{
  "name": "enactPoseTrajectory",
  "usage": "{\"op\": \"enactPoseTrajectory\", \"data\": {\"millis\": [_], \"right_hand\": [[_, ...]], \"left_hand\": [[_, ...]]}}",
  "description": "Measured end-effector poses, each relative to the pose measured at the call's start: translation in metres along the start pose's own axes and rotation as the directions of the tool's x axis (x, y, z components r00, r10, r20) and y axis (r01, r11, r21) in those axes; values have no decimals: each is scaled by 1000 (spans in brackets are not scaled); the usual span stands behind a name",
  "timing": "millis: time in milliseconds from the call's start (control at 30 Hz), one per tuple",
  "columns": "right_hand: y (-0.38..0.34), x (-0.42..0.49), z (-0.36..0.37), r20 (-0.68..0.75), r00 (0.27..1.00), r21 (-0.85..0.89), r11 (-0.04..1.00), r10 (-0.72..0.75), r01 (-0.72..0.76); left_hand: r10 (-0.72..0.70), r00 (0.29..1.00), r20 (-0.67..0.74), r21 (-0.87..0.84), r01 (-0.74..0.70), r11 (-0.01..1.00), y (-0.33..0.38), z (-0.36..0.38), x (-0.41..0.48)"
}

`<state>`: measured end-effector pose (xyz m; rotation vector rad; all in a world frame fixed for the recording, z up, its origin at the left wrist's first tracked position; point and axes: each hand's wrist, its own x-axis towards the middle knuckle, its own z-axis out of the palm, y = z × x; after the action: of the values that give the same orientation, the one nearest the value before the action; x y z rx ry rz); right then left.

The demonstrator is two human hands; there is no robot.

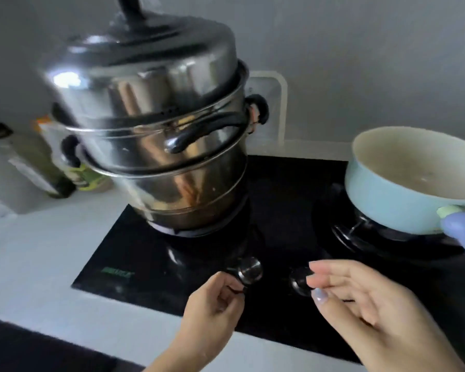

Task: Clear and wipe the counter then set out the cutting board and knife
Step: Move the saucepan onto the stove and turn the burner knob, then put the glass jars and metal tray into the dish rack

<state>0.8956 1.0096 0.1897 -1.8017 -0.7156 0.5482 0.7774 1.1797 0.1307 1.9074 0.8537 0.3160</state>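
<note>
Beside the hob (279, 200), the counter (38, 251) looks white

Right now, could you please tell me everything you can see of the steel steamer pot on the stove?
The steel steamer pot looks like shiny stainless steel in stacked tiers: a base pot, a steamer section and a domed lid, closed, topped by a black knob. Black loop handles stick out at the sides. Brownish stains mark its lower wall. It stands on its base on the left burner of the black hob; nothing else touches it.
</note>
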Motion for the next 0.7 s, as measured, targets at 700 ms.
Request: {"op": "enactPoseTrajectory", "data": {"millis": [700], "right_hand": [[-79, -146, 512, 757, 645, -314, 925, 107, 214]], "left_hand": [[-583, 402, -706, -476, 340, 811, -287, -333, -366]]}}
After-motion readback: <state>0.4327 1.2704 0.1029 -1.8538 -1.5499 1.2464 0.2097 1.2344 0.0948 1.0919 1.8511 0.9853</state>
